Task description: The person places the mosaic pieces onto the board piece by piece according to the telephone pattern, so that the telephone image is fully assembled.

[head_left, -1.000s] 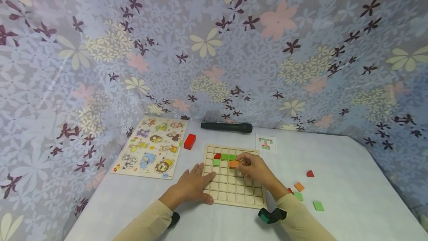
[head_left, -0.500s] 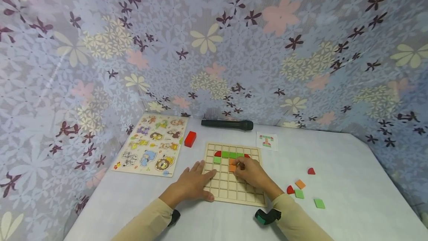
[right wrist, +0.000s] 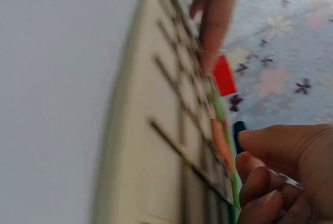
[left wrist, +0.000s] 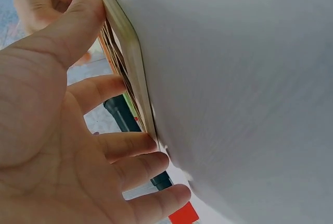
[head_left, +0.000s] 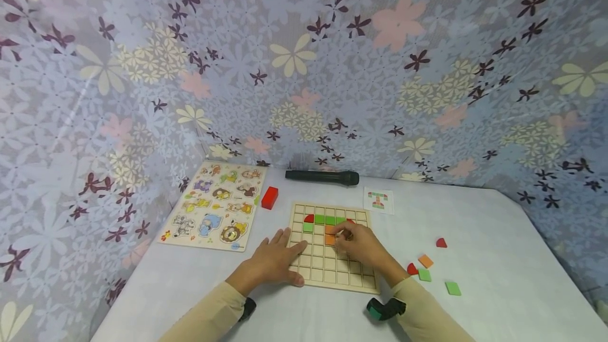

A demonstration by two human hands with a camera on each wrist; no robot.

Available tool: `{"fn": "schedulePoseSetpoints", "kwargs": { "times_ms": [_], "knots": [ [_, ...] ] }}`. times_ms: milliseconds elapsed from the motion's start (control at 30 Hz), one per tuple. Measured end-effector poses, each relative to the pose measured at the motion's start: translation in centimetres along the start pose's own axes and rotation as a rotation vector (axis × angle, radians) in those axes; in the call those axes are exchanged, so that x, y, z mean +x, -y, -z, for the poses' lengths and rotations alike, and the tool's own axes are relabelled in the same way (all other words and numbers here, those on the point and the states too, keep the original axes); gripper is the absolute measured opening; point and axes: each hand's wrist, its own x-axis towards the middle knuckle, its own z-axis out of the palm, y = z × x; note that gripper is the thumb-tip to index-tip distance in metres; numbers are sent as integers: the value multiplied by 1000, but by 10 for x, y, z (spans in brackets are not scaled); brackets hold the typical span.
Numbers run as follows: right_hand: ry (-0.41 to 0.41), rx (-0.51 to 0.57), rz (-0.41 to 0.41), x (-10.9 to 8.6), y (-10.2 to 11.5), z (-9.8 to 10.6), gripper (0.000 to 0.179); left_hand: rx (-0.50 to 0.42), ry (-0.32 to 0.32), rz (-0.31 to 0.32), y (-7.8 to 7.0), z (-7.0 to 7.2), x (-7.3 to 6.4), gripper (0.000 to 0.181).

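Rests the left hand (head_left: 277, 259) along the left edge of the wooden grid board (head_left: 324, 268), fingers straight and spread, grasping nothing – thumb at the near-left corner. Curls the right hand (head_left: 361, 245) over the board from the right, thumb and fingertips drawn together just beside the two orange tiles (head_left: 329, 239). Cannot tell from either view whether pinching a tile there or only touching one.

Bears, in the board's second row from the far edge, a rounded red tile (head_left: 309, 218), then three green tiles (head_left: 330, 220), then another red tile (head_left: 350, 221) partly covered by the right hand. Carries one more green tile (head_left: 308, 227) directly below the first red, and the orange pair stacked below the middle green.

Lies scattered to the right of the board: two loose red tiles (head_left: 442, 243), a loose orange tile (head_left: 426, 261) and two loose green tiles (head_left: 453, 288). Shows beyond the board a printed pattern card (head_left: 378, 201) near the far-right corner, a black microphone (head_left: 323, 177) and a red block (head_left: 269, 198) – and, farther left, an animal puzzle (head_left: 218, 207).
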Motion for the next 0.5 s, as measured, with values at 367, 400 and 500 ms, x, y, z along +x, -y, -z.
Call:
{"fn": "schedulePoseSetpoints", "kwargs": {
  "times_ms": [367,400,500],
  "knots": [
    [-106,264,-94,-26,-6,53,38,-5,9,4,0,-1,1,91],
    [-119,271,-107,-30,-9,60,39,-5,10,4,0,-1,1,91],
    [-161,275,-132,-41,-17,80,43,0,11,11,1,-2,3,91]
  ]
}}
